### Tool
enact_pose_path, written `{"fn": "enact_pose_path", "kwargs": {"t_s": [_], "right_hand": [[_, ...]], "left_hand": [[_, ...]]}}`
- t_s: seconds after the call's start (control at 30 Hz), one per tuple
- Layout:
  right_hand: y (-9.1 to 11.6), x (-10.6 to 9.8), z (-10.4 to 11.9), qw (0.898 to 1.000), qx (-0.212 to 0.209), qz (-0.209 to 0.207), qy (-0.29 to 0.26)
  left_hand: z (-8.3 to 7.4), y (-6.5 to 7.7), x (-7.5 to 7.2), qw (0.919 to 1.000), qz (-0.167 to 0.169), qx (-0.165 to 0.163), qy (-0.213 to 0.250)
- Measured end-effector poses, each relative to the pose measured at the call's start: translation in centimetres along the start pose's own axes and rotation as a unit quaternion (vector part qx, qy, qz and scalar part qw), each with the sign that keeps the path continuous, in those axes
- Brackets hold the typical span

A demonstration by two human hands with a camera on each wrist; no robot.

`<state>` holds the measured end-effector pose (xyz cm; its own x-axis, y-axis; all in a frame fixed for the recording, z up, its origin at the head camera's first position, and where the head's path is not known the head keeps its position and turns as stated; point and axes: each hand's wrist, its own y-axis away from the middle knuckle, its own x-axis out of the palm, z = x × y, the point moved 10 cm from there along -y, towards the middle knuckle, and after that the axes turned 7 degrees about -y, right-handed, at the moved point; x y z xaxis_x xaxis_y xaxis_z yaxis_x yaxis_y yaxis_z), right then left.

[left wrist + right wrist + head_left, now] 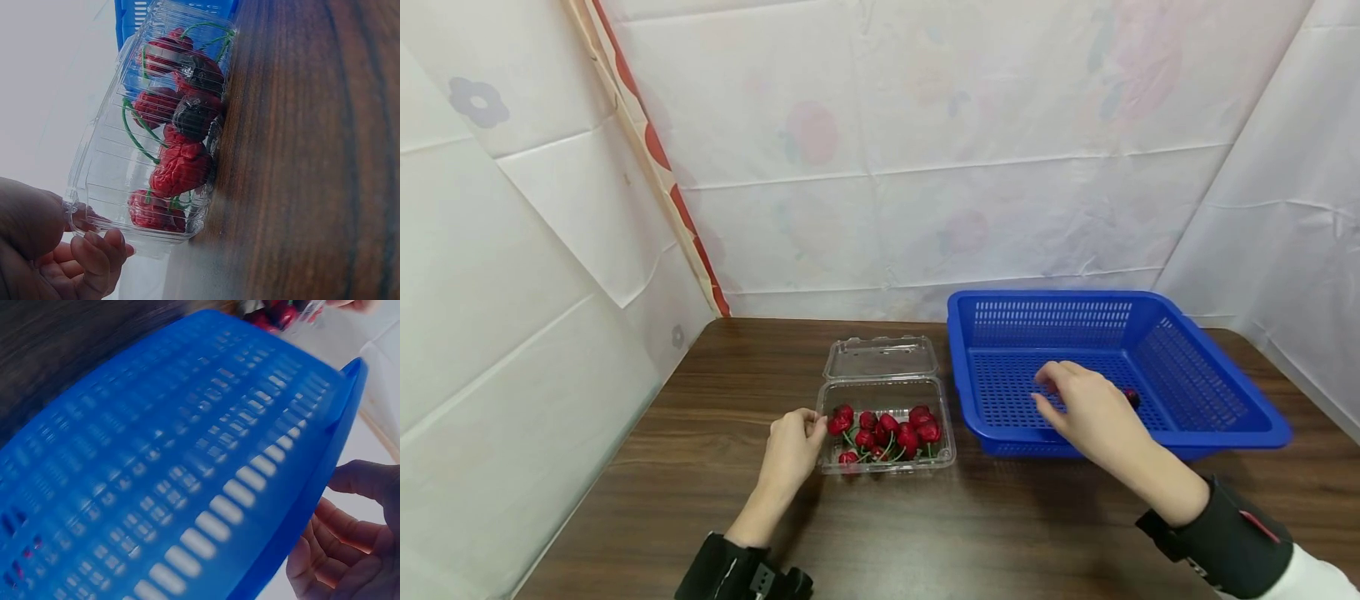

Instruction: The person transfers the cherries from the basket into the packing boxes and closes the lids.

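My left hand (793,446) pinches the left rim of a clear plastic clamshell box (946,433), thumb on one side of the wall and fingers on the other in the left wrist view. Red cherries (887,429) with green stems lie inside the box, and its lid (880,358) is folded back. Over the front part of a blue plastic basket (1232,437), my right hand (1086,408) hovers with loosely bent fingers and nothing between them. A dark red cherry (1132,398) shows in the basket just beyond the hand, which partly hides it.
Both containers stand on a dark wood-grain table (715,408), the box left of the basket with a narrow gap between. White printed sheeting (880,208) hangs behind the table and along both sides.
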<state>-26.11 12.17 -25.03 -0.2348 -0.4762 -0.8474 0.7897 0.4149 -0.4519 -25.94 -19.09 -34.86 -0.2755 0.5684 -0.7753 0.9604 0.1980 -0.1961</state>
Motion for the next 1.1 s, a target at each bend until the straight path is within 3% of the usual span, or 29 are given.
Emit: {"fn": "enact_pose_path", "kwargs": {"t_s": [0.57,1.1], "right_hand": [[0.8,-0.1,-6.6,0.992,0.067,0.100,0.024],[0.9,2.2,-11.2,0.973,0.103,0.203,0.033]], "left_hand": [[0.0,0.0,-0.1,1.0000,-0.004,0.002,-0.005],[-0.1,0.0,-0.1,1.0000,-0.006,0.003,-0.004]]}}
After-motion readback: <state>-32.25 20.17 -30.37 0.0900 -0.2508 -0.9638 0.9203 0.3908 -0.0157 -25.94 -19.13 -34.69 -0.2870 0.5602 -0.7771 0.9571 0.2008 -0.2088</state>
